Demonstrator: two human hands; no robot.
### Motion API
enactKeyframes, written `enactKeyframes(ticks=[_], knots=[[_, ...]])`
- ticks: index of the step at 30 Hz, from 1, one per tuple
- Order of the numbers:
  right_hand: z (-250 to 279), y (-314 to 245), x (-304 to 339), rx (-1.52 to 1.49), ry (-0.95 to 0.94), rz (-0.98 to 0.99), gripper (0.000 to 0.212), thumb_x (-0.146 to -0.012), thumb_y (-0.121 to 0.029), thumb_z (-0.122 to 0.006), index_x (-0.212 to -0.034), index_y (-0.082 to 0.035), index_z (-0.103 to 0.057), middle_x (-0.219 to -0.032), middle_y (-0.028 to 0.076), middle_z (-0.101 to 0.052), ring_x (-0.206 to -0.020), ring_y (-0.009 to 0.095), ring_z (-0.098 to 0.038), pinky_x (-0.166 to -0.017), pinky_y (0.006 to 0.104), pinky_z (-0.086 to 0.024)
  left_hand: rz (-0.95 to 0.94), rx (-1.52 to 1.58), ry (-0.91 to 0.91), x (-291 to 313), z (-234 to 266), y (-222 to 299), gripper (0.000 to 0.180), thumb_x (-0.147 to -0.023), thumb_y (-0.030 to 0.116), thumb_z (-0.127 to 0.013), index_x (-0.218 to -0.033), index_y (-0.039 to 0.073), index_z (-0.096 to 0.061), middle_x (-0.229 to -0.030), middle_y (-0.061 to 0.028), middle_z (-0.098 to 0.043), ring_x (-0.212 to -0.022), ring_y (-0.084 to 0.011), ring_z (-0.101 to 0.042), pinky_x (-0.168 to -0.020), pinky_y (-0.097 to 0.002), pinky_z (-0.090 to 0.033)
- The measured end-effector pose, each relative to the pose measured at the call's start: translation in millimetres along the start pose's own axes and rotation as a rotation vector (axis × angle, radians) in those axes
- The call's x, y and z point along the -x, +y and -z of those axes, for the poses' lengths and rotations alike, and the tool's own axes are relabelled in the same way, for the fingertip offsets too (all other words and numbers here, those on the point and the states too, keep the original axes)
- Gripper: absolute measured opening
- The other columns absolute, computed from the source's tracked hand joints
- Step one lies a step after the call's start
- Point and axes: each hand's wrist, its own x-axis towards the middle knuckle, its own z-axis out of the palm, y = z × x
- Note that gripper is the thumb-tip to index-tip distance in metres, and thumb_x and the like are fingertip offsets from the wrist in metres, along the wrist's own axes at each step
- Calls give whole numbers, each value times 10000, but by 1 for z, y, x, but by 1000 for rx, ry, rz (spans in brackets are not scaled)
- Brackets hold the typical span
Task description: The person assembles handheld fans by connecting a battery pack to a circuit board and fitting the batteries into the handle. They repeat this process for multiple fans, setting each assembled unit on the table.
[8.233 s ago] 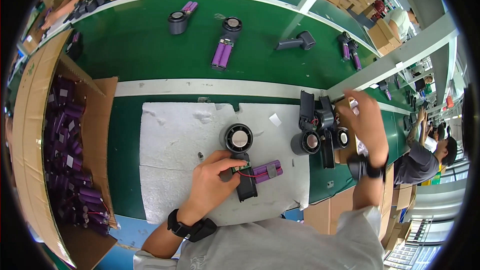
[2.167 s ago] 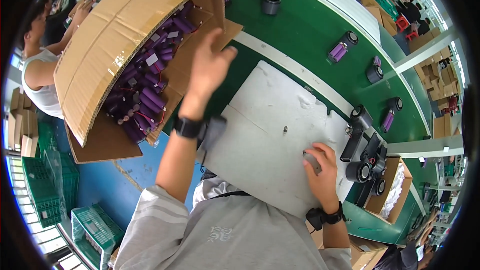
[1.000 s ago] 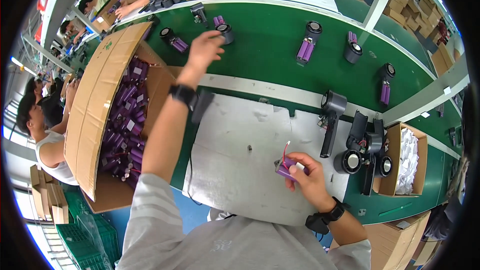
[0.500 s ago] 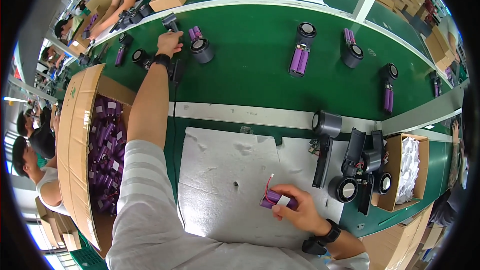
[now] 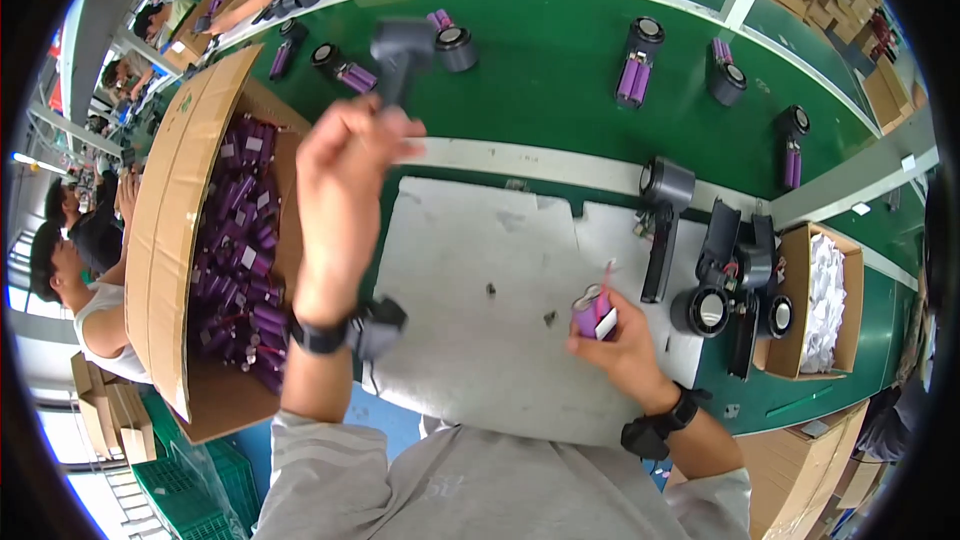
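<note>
My left hand (image 5: 350, 175), blurred by motion, grips the handle of a dark grey hair-dryer-shaped housing (image 5: 402, 45) and is raised over the bench's left side. The housing's round head points up and away from me. Above the white foam sheet (image 5: 470, 350), my right hand (image 5: 628, 350) is closed around a purple battery pack (image 5: 588, 316). That pack carries a white label, and a red wire with a small white plug sticks up from it. My fingers cover its lower right side.
A carton (image 5: 160, 240) of purple battery packs stands on the left. Grey housings (image 5: 700, 310) lie right of the foam, beside a small box of white pieces (image 5: 823, 305). Partly assembled units with purple cells (image 5: 634, 80) rest along the green belt (image 5: 540, 70). Other people work at far left.
My left hand has drawn back from the green belt, bringing the grey housing with it. The battery pack in my right hand has turned more upright. The whole view has shifted somewhat.
</note>
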Motion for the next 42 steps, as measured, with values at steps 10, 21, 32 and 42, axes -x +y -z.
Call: enactKeyframes(ticks=[10, 21, 32, 42], knots=[[-18, 1, -8, 169, 163, 148, 227, -785, -69, -731, -938, -20, -570, -787, 40, -630, -653, 112, -601, -572, 271, -483, -152, -597, -428, 158, -49, -64, 238, -727, 16, -807, -725, 12, -570, -1049, -109, -582, -841, -173, -637, -632, -261, -505], [-19, -16, 8, 782, 238, 159, 291, -718, -68, -762, -917, -16, -557, -696, 86, -603, -602, 180, -580, -599, 314, -477, -19, -504, -135, 144, -40, -69, 185, -730, -18, -739, -846, 27, -602, -864, -86, -632, -730, -242, -631, -679, -351, -509], [-29, -11, 3, 961, 194, 541, 254, -681, -1, -761, -867, -18, -588, -802, 85, -636, -704, 261, -621, -630, 337, -499, 121, -369, -519, 135, -25, -78, 236, -768, -24, -681, -996, 37, -665, -895, -64, -664, -777, -172, -637, -697, -290, -510], [-25, -7, 0, 955, 155, 531, 261, -657, 6, -784, -814, -23, -578, -779, 78, -628, -672, 237, -633, -582, 320, -497, -44, -399, -537, 132, -20, -87, 359, -708, -69, -664, -1034, 77, -695, -955, -88, -651, -807, -220, -651, -688, -292, -522]])
